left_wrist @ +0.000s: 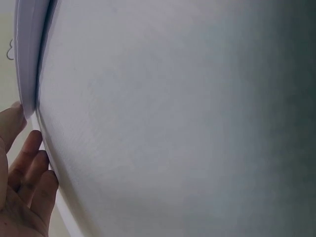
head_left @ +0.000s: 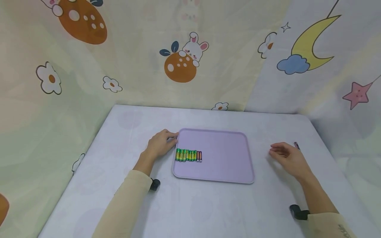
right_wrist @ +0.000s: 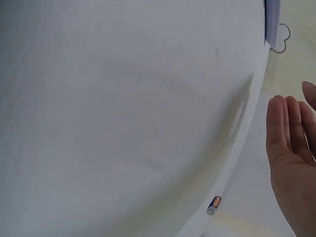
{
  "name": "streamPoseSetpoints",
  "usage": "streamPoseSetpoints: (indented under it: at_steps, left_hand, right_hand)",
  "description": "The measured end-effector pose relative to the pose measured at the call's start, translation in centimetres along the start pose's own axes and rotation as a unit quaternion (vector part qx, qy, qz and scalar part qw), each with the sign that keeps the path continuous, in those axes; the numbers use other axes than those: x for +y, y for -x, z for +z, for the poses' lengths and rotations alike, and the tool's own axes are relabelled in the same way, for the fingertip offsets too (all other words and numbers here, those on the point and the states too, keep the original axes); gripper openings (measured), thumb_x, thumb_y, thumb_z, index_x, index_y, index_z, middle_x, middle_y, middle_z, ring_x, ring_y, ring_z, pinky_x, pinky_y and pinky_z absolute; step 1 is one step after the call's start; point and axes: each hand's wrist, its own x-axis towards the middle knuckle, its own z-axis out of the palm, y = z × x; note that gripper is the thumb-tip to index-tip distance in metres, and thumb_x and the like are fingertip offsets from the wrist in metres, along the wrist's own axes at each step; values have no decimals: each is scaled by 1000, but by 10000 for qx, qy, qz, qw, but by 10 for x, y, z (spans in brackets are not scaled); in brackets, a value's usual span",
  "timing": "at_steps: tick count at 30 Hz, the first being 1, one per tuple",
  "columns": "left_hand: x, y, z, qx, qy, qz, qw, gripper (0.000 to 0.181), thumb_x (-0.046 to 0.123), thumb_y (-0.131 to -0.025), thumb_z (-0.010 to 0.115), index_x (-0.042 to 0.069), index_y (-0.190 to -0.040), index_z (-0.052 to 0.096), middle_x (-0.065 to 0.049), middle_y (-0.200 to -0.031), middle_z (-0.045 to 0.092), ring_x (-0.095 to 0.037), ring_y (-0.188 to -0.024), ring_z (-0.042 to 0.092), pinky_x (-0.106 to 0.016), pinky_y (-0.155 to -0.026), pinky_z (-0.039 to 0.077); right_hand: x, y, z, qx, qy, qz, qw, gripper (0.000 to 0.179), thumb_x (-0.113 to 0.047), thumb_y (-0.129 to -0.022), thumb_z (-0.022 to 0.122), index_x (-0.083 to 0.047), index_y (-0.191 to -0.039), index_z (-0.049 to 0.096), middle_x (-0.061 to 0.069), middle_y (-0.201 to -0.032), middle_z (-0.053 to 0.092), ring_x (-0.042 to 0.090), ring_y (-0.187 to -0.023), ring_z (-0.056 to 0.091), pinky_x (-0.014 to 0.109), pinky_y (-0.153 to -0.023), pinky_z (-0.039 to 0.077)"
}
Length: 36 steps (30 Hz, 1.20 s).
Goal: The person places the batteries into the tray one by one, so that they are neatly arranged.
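Observation:
My left hand is at the far left corner of a lilac tray, its fingertips right at the rim. In the left wrist view a fingertip rests against the tray's edge, while the other fingers are spread loosely below. On the tray, a row of green-and-yellow batteries stretches from the left side, with two dark batteries at its right end. Right of the tray, my right hand hovers over the table with relaxed fingers and nothing in it. A small dark battery lies just beyond that hand.
The white-covered table extends around the tray on all sides. Patterned cloth with cartoon prints hangs behind it and along both sides. A black wrist camera mount sits at the right wrist, another at the left.

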Motion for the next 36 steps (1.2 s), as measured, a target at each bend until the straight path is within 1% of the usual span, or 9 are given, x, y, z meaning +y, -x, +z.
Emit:
streamPoseSetpoints:
  at_steps: [10,17,20,22,24,28,30,33,36]
  left_hand:
    - [1,2,-3,8,29,12,10000,43,38,-103,62,27,-143,62,-6,-132,64,-30,-124,61,-52,-98,53]
    - [1,2,-3,30,44,16,10000,42,38,-102,63,26,-143,62,-6,-130,65,-30,-124,61,-51,-98,53]
    - [1,1,-2,25,47,10,10000,42,38,-102,63,27,-143,62,-6,-130,65,-29,-123,61,-51,-98,53]
    - [1,1,-2,30,40,12,10000,42,38,-102,63,27,-143,62,-5,-129,65,-29,-123,62,-51,-98,53]
    - [1,0,-2,39,39,14,10000,42,39,-102,63,27,-143,63,-5,-130,65,-29,-124,61,-51,-99,53]
    - [1,0,-2,45,54,33,10000,42,39,-102,63,27,-143,63,-6,-130,65,-29,-125,61,-51,-100,52]
    - [1,0,-2,44,38,33,10000,42,39,-102,63,27,-143,62,-6,-131,65,-30,-125,61,-52,-99,52]
    - [0,2,-2,42,20,27,10000,43,39,-102,63,27,-143,62,-6,-132,65,-31,-125,61,-53,-99,52]
    - [0,2,-3,49,33,29,10000,43,39,-102,63,27,-143,62,-6,-133,64,-31,-126,60,-54,-100,52]
  right_hand:
    - [13,-2,-20,185,466,114,9987,38,-23,-100,70,2,-127,63,23,-116,69,-25,-90,48,3,-71,46]
    - [23,-9,-32,442,830,468,9945,38,-26,-100,70,1,-127,64,22,-117,69,-11,-91,55,3,-69,43]
    - [30,-12,-38,660,851,615,9923,37,-25,-100,69,0,-126,64,21,-116,69,-19,-87,49,2,-69,41]
    - [37,-15,-43,793,863,672,9908,37,-25,-100,69,0,-126,65,14,-112,70,-24,-85,44,1,-70,40]
    - [43,-17,-48,832,889,704,9901,37,-26,-100,69,0,-126,65,0,-106,68,-26,-84,42,2,-69,40]
    - [54,-19,-57,716,748,910,9905,44,-31,-101,66,1,-131,61,-22,-102,57,-24,-85,43,3,-68,42]
    - [56,-18,-60,623,613,1116,9899,48,-34,-102,64,1,-135,59,-18,-106,58,-21,-86,43,4,-68,43]
    - [58,-18,-61,540,556,1401,9871,54,-38,-103,62,1,-139,56,1,-118,63,-18,-88,42,5,-66,45]
    - [58,-18,-60,554,609,1479,9856,54,-35,-103,62,3,-140,55,21,-128,61,-17,-88,41,5,-65,45]
